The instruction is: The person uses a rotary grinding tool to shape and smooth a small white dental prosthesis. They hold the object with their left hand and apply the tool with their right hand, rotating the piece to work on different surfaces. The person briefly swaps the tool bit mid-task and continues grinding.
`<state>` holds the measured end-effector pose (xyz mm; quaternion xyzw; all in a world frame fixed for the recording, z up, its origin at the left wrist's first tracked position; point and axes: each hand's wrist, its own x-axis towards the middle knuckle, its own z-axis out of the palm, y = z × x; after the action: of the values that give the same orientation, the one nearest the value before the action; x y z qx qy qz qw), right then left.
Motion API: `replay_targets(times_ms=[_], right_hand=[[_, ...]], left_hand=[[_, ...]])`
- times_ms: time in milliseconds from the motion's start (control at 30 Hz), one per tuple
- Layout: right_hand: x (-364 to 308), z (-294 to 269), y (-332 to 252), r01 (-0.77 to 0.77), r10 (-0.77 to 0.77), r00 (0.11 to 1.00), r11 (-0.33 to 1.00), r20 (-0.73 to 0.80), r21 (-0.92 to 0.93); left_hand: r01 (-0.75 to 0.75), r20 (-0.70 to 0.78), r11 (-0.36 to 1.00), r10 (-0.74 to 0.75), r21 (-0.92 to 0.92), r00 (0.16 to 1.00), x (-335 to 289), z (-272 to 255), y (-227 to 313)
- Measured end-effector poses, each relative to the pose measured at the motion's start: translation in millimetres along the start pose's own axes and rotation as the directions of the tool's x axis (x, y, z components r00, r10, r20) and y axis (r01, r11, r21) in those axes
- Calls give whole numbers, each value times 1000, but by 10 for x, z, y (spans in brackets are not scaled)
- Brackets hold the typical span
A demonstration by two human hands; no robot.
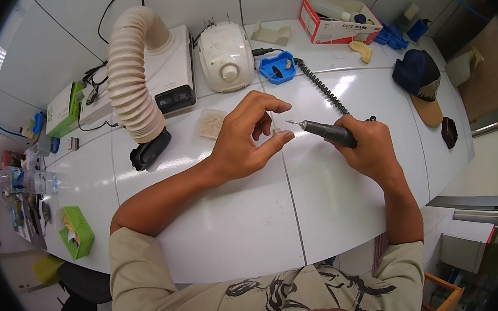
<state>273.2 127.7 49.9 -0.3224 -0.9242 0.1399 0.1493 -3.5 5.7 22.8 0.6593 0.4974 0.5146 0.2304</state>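
My right hand point(372, 144) grips a dark rotary handpiece point(330, 133) like a pen. Its thin metal bur points left toward my other hand, without touching it. My left hand point(244, 133) is raised over the table, thumb and index finger apart, the other fingers curled. A small pale bit point(276, 130) shows by the thumb; I cannot tell whether it is touched. Behind the left wrist sits a clear plastic tub point(212, 124) with pale contents. A coiled black cord point(321, 85) trails behind the handpiece, near a white control unit point(227, 59) with a knob.
A ribbed suction hose point(129, 77) arches down on the left to a black nozzle point(151, 150). A blue tray point(277, 68) stands behind my hands. Farther right are a mask box point(338, 22), a yellowish dental cast point(362, 51) and a cap point(419, 78). A green basket point(77, 233) sits left.
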Motion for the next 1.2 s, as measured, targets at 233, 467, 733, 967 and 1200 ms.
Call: replay_targets(times_ms=[233,467,733,967,1200], right_hand=[[-2,16,-38,30,-29,998,999,56,-23],[113,-42,305,-123,125,991,991,38,-47],[243,-11,284,-257,249,954,966,168,25],[216,-17,276,-283,267,949,956,169,78],[226,-16,311,-227,216,967,971,135,71]], left_hand=[[16,90,1000,-17,13,996,16,-74,19],[4,-103,903,45,431,994,265,-393,84],[-16,8,654,15,757,1000,59,-117,-245],[79,-100,661,-6,747,995,267,-223,165],[385,-473,575,4,722,881,1250,-725,-43]])
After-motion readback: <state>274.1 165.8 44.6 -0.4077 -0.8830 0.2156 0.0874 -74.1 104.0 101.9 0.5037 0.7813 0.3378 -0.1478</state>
